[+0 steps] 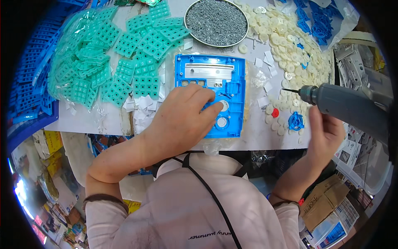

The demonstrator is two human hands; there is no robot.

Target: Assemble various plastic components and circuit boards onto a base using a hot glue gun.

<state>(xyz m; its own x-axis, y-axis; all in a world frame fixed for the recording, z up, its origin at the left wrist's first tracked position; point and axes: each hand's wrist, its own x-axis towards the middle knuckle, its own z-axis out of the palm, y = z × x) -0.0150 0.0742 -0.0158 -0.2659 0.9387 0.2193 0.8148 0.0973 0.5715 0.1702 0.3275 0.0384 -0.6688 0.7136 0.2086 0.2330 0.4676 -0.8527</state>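
A blue plastic housing (236, 112) lies open side up on the worktable in front of me. My left hand (186, 114) is over its left half with the fingers bent. Fingertips press at the edge of a white round disc (224, 105) seated in the housing; a second white disc (222, 122) sits just below it. A grey electric screwdriver (344, 103) hangs at the right, its thin bit pointing left. Directly under it is my right hand (326, 135), thumb raised and apart from the curled fingers, with nothing visible between them. Some fingertips are partly hidden by the screwdriver.
Green rubber keypads (145, 43) are heaped at the left. A round bowl of small screws (216, 20) stands at the back. Many cream discs (290, 62) spread at the right, with a blue ring-shaped part (296, 121) and a red piece (275, 112). White paper bits (145, 102) lie beside the housing.
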